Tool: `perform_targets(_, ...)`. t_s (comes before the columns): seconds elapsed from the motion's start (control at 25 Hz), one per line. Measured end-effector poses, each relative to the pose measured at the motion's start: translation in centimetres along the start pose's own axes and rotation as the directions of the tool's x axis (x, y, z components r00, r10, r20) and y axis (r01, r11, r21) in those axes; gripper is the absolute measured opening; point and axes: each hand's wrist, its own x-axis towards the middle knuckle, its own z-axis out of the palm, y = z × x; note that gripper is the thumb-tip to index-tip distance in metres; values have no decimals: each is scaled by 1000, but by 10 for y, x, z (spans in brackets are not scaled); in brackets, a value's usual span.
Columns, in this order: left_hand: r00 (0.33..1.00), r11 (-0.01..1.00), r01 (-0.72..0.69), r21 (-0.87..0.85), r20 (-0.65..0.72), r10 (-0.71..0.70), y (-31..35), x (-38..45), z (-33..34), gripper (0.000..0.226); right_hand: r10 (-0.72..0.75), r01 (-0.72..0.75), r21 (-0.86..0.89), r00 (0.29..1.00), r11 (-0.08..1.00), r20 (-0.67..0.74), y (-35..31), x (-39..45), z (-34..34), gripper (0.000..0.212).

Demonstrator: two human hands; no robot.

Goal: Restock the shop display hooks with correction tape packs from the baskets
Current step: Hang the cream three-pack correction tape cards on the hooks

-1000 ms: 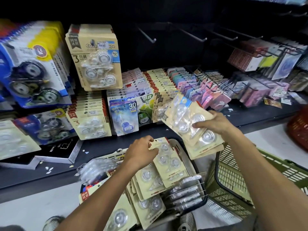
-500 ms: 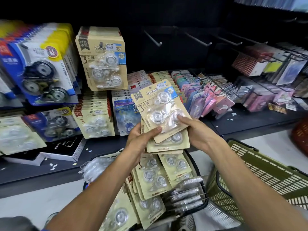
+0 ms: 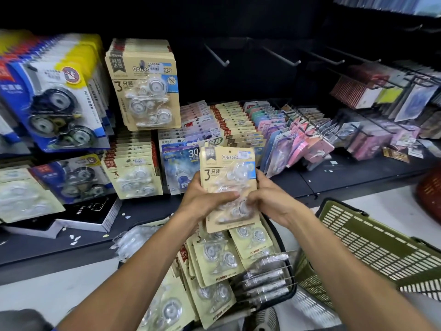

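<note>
We observe both hands meeting at centre frame on a small stack of beige cardboard correction tape packs with clear plastic blisters (image 3: 228, 185). The left hand (image 3: 204, 201) grips the stack from its left edge, thumb laid across the front blister and fingers curled behind. The right hand (image 3: 269, 201) grips the right edge, fingertips on the lower blister. The stack stands upright, printed face toward us, its top half clear above both hands and its bottom edge showing below them.

The held stack sits directly above a dark-rimmed basket (image 3: 285, 263) that contains more beige packs (image 3: 214, 263), lying fanned and overlapping. Just right of it stands an olive-green slotted plastic basket (image 3: 372, 247).

Behind the hands, a dark shelf (image 3: 334, 177) carries rows of carded stationery. A matching beige three-pack (image 3: 144, 84) hangs at upper left, beside blue-and-yellow carded tape packs (image 3: 55, 101). Bare metal display hooks (image 3: 218, 56) project from the dark back panel, well above the held stack. We cannot tell how many packs the stack holds.
</note>
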Motion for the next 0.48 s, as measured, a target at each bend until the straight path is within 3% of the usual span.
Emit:
perform_targets(0.12, 993, 1000, -13, -17, -122, 11, 2, 5, -7, 64, 86, -85, 162, 996, 983, 2, 19, 8, -11, 45)
perform_targets(0.2, 973, 998, -33, -48, -231, 21, 1, 8, -18, 58, 175, -212, -155, 959, 965, -222, 41, 20, -20, 20)
perform_targets(0.24, 964, 998, -38, -50, -266, 23, -1, 11, -24, 56, 184, -313, -376, 922, 872, -340, 58, 28, -28, 18)
perform_targets(0.32, 953, 999, -31, -30, -303, 20, -6, 16, -34, 59, 209, -438, -562, 881, 702, -425, 94, 39, -41, 25)
perform_targets(0.4, 951, 1000, -12, 14, -310, 16, -11, 18, -42, 62, 247, -483, -535, 856, 693, -454, 114, 39, -43, 28)
perform_targets(0.48, 952, 999, -4, 48, -306, 18, -13, 19, -49, 60, 292, -490, -440, 847, 752, -445, 116, 37, -41, 29)
